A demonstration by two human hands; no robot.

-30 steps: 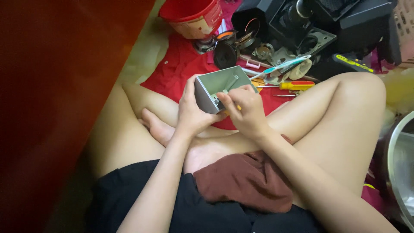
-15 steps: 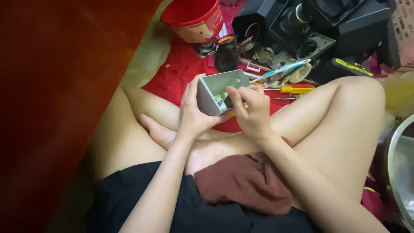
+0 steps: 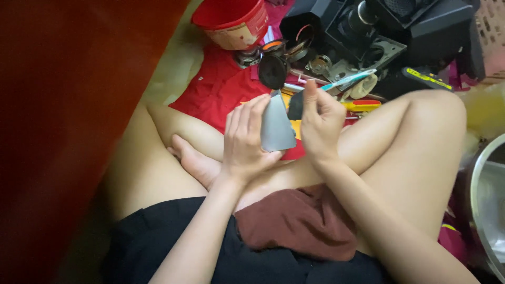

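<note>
I sit cross-legged on the floor. My left hand [image 3: 244, 139] grips a small grey metal box [image 3: 277, 127], now turned so its closed grey side faces me. Just to its right, my right hand [image 3: 321, 122] pinches a small dark part [image 3: 295, 107] between thumb and fingers, close beside the box's upper edge. Both hands hover above my crossed legs, over a red cloth [image 3: 221, 89].
Ahead lie a red plastic tub [image 3: 234, 21], a round black speaker cone [image 3: 273, 71], black device housings [image 3: 389, 31], a toothbrush [image 3: 350, 80] and a yellow-handled tool [image 3: 363, 105]. A metal bowl [image 3: 486, 205] stands at right. A dark red surface [image 3: 58, 121] fills the left.
The box was open toward me with my right hand reaching inside; now it is tipped so its closed side shows, and my right hand has lifted out holding a small dark part.
</note>
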